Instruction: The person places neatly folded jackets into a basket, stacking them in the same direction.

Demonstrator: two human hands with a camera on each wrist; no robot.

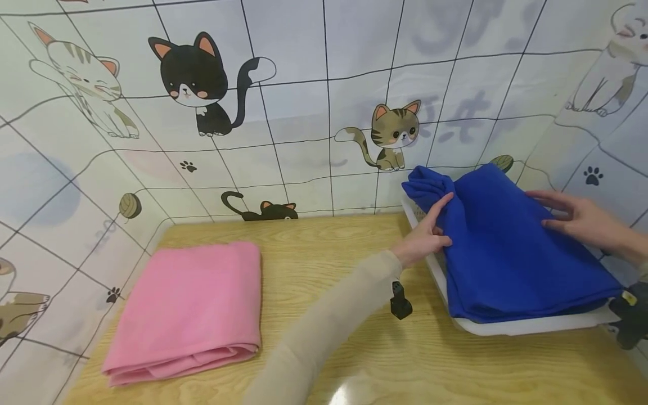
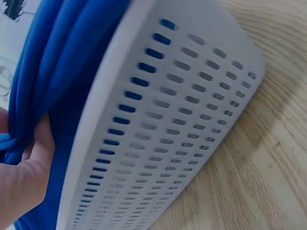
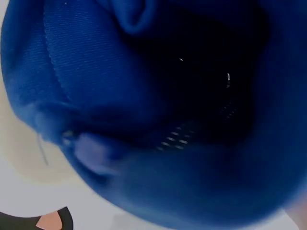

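Note:
A large piece of blue cloth [image 1: 506, 247] lies folded over a white plastic basket [image 1: 511, 327], bunched at its far left corner. Its left edge is in my left hand [image 1: 424, 236], which pinches a fold between thumb and fingers. In the left wrist view, the fingers of that left hand [image 2: 31, 163] curl about the gathered blue cloth [image 2: 62, 52] beside the basket's slotted wall [image 2: 163, 110]. My right hand [image 1: 582, 216] touches the cloth's right edge with fairly straight fingers. Up close in the right wrist view, the blue cloth [image 3: 86, 62] hangs round a dark hollow.
A folded pink cloth [image 1: 189, 304] lies on the left of the wooden table [image 1: 324, 292]. Walls [image 1: 304, 112] with a cat pattern rise behind and on both sides, and the basket stands close to the right one.

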